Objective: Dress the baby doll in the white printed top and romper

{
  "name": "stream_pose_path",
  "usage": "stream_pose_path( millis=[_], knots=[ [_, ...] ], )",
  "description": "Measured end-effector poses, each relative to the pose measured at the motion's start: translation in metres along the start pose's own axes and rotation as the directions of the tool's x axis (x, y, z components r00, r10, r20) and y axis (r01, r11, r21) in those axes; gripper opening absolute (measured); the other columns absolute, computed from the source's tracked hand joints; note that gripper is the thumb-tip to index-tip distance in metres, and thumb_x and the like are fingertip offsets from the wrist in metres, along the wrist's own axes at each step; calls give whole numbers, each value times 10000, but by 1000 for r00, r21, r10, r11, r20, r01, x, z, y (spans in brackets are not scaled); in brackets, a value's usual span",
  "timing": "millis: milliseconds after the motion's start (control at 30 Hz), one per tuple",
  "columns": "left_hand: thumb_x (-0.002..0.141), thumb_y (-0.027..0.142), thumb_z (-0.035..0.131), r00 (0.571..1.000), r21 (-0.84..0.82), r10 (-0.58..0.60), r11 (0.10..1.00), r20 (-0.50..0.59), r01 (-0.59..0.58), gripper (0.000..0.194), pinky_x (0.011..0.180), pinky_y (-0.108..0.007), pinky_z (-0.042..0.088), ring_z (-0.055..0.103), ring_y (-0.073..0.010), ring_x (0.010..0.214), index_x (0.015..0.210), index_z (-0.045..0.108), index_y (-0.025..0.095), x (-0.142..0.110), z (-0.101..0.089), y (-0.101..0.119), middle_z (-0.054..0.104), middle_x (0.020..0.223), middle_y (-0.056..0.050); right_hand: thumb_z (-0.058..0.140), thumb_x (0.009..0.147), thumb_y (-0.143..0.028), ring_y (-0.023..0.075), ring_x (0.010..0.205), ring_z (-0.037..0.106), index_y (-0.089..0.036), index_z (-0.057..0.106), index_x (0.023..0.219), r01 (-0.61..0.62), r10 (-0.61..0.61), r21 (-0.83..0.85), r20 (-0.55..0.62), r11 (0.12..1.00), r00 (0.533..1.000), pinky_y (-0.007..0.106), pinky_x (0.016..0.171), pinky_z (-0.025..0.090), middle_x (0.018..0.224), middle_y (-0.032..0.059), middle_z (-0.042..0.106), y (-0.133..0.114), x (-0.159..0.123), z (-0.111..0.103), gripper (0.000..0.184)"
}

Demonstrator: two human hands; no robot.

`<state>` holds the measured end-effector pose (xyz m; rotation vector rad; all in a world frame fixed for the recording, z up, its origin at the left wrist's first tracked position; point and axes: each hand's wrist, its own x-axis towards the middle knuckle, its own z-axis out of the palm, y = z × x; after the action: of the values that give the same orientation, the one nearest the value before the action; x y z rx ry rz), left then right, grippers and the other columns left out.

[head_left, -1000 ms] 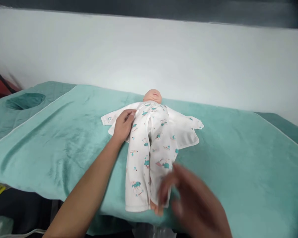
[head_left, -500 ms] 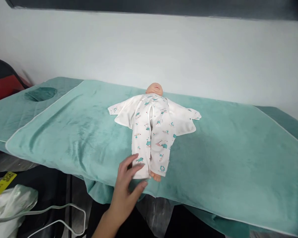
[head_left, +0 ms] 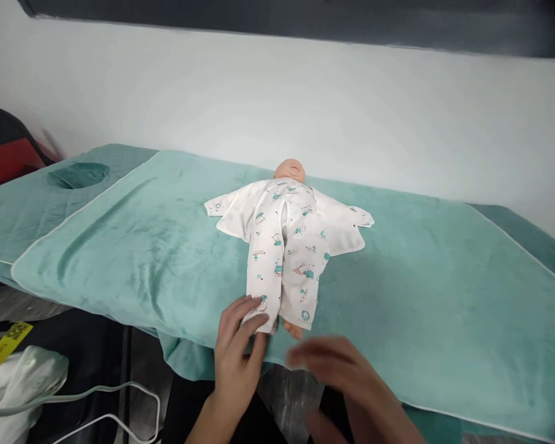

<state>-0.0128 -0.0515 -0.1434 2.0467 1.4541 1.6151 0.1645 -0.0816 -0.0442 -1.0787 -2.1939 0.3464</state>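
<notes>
A baby doll (head_left: 289, 169) lies on its back on a teal sheet (head_left: 420, 296), its head toward the wall. White printed baby trousers (head_left: 300, 246) lie over its front, up to just below the chin. Beneath them is a white baby jacket (head_left: 346, 231) with both sleeves spread out. My left hand (head_left: 238, 345) pinches the cuff of the left-side trouser leg, fingers on top and thumb at the hem. Bare toes (head_left: 293, 330) show from the other leg. Blurred by motion, my right hand (head_left: 346, 382) is at the near edge, thumb apart from its fingers, holding nothing visible.
The bed has a face hole (head_left: 78, 175) at the left. A white wall (head_left: 305, 98) runs behind it. At lower left are a white cable (head_left: 97, 388), a yellow tag (head_left: 4, 348) and a bundled white cloth (head_left: 32, 376). A red-and-black chair (head_left: 9, 157) stands far left.
My left hand has closed on the trouser cuff, which is now bunched slightly. My right hand has come into view from the lower right.
</notes>
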Motion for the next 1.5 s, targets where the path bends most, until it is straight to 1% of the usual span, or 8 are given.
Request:
stream_pose_path(
  millis=[100, 333, 600, 833, 967, 1133, 1333, 1500],
  knots=[
    [872, 4, 556, 999, -14, -40, 999, -25, 39, 285, 953, -381, 506, 568, -197, 1122, 1057, 640, 204, -1, -5, 3, 620, 1133, -63, 537, 901, -167, 239, 1137, 576, -256, 502, 1345, -53, 46, -122, -56, 991, 997, 426, 931, 481, 1222, 73, 646, 15, 14, 32, 454],
    [873, 2, 554, 1000, 45, 28, 999, 8, -28, 267, 894, -319, 514, 570, -180, 1047, 1027, 661, 191, 2, -15, 17, 608, 1066, -63, 610, 886, -202, 235, 1046, 570, -238, 615, 940, -182, 168, -91, -146, 979, 975, 454, 984, 350, 1006, 12, 696, 22, 15, 83, 65],
    [878, 29, 517, 994, 160, 105, 981, 10, -106, 275, 849, -321, 516, 574, -189, 996, 1075, 633, 180, 2, -19, 14, 596, 1072, -81, 506, 876, -116, 197, 1003, 601, -236, 631, 937, -14, 7, -39, -171, 999, 985, 441, 1051, 373, 911, 11, 690, 19, 13, 70, 184],
    [875, 19, 502, 987, 207, 149, 965, 67, -160, 269, 879, -332, 491, 562, -194, 1022, 1064, 636, 157, -6, -15, 7, 596, 1096, -93, 522, 863, -99, 239, 1176, 553, -228, 653, 1037, 68, -88, -153, -129, 986, 988, 475, 1060, 419, 1112, 56, 667, 27, -5, 70, 253],
    [851, -11, 525, 977, 188, 200, 959, 72, -210, 297, 882, -340, 495, 569, -197, 1030, 1064, 643, 161, -8, -16, 5, 606, 1073, -88, 571, 872, -119, 255, 1186, 550, -227, 602, 1214, -60, 20, -164, -240, 985, 971, 433, 943, 530, 1262, 113, 579, 40, -21, 74, 360],
    [810, -52, 484, 969, 144, 227, 960, 96, -239, 365, 995, -428, 484, 571, -236, 1162, 1039, 642, 184, -12, -14, 14, 624, 1140, -90, 556, 920, -170, 206, 975, 634, -206, 580, 1177, -284, 242, -60, -375, 957, 895, 341, 798, 577, 1086, 101, 617, 61, -30, 75, 261],
    [880, 130, 578, 948, 237, 203, 936, 246, -262, 405, 1118, -527, 385, 538, -262, 1234, 1282, 549, 169, 9, 1, 30, 635, 1228, -107, 536, 921, -125, 165, 849, 642, -223, 593, 984, -223, 230, 60, -314, 973, 921, 275, 731, 553, 944, 51, 644, 58, -17, 59, 129],
    [888, 127, 551, 932, 215, 157, 948, 328, -235, 295, 1140, -583, 336, 586, -251, 1146, 1170, 588, 204, 26, 7, 40, 663, 1128, -80, 501, 912, -87, 143, 824, 644, -231, 543, 962, -126, 201, 264, -280, 956, 939, 228, 713, 542, 922, 40, 630, 41, -21, 35, 157]
  ],
)
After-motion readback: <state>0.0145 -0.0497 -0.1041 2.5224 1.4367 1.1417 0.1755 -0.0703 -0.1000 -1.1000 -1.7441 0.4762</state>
